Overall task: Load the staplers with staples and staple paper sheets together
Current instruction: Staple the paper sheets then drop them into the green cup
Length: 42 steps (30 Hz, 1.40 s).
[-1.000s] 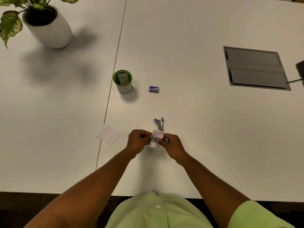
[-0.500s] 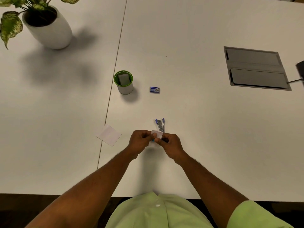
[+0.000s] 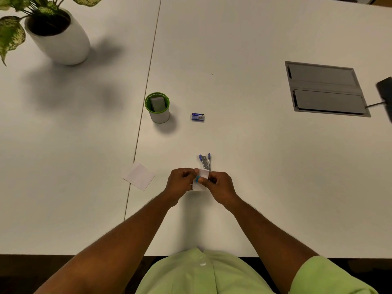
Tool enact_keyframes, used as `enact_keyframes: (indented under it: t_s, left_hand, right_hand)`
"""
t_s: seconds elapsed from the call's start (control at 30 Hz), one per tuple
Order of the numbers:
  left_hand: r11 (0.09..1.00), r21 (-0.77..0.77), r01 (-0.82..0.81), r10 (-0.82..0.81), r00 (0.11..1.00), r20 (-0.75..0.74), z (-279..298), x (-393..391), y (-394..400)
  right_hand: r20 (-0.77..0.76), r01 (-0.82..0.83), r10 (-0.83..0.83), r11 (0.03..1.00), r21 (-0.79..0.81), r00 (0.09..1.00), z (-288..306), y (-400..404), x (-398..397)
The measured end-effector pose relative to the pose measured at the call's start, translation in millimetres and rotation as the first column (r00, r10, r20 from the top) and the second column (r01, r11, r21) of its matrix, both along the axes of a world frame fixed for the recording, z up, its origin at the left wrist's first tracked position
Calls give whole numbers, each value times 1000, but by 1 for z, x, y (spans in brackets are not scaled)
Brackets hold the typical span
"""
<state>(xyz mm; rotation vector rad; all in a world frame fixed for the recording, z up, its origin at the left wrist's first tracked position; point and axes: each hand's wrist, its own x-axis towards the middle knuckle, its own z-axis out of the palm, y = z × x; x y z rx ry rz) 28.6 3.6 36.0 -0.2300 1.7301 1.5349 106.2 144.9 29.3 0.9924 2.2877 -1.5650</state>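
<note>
Both hands meet just above the table's [image 3: 254, 187] near middle, and the small paper [image 3: 201, 179] sits pinched between them. The left hand [image 3: 180, 184] curls its fingers on the paper's left edge; the right hand [image 3: 220, 187] curls round something with a blue tip [image 3: 198, 178] pressed at the paper's middle — likely a small stapler, though most of it is hidden. So the paper lies directly between the two sets of fingertips, neither hand nearer, its long side running away from the person.

Just beyond the hands, touching or nearly so, lies an open stapler [image 3: 205, 161], its long axis pointing away from the body. The staple box [image 3: 198, 116] is farther out, well apart. A loose sheet [image 3: 139, 176] lies to the left, near the table seam, on the left hand's side. A green-rimmed cup [image 3: 157, 108] stands beyond it — room on the right is wide.
</note>
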Motion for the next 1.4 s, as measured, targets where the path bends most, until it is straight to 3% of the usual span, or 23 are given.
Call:
enact_keyframes:
  t_s: [0.2,0.4,0.6,0.77,0.9,1.4]
  left_hand:
    - [990,-46,-132,134,990,47,-4,-4,2]
    - [968,-136,-210,223,971,87,-8,-18,5]
    - [982,-49,-182,187,974,127,-7,-27,7]
    - [983,-74,-169,177,977,118,-13,-31,11]
    - [979,-86,-182,192,975,114,-18,-35,15]
    - [972,-98,-212,222,970,101,-23,-60,27]
  right_hand:
    - [17,-55,55,998,-35,998,2,2,2]
    - [63,144,-138,983,-117,988,0,17,4]
    - [66,307,-301,946,-104,951,-7,43,-8]
    - [77,316,-334,930,188,939,-13,66,-18]
    - [53,284,-318,901,327,947,-17,78,-22]
    - [63,255,-305,879,404,950,-35,83,-27]
